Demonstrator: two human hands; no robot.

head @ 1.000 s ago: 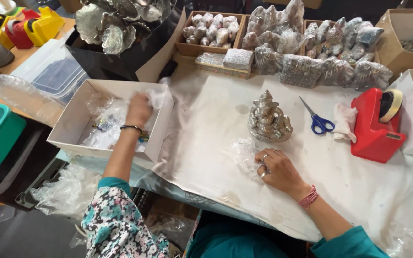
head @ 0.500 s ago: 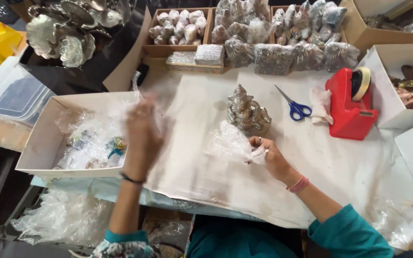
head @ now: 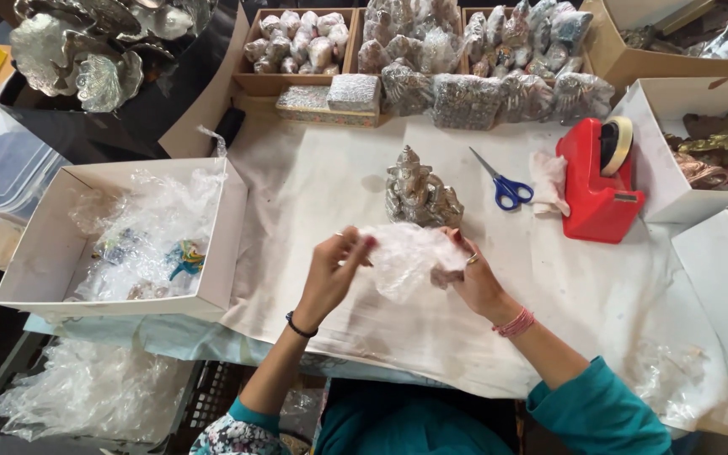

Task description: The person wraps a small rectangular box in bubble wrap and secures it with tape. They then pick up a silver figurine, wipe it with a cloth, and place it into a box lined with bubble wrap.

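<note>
Clear plastic bag [head: 406, 257], crumpled and filmy, is stretched between a worker's two hands above a paper-covered table [head: 313, 202], seen from the head camera looking straight down. Its long axis runs roughly left to right, from the left hand [head: 334, 274] to the right hand [head: 469, 278], and the bag sags a little toward the worker in the middle. Which end is the mouth cannot be told. The film is see-through and whitish where it folds over itself. Fingers of the left hand are closed on the bag's left edge, pinching it; fingers of the right hand are curled shut on its right edge.

Just beyond the bag, nearly touching its far edge, a silver-coloured metal figurine [head: 419, 192] stands upright on the paper. Blue-handled scissors [head: 503, 184] lie to its right, blades pointing away from the worker, beside a crumpled white cloth [head: 548, 181] and a red tape dispenser [head: 596, 185]. A white cardboard box [head: 227, 227] holding more plastic wrap sits at the left, well apart from the hands, its right wall marking that edge of the working space. Another white box [head: 655, 160] bounds the right side. Rows of wrapped figurines [head: 482, 93] line the far edge. Bare paper lies open between the hands and the near table edge.
</note>
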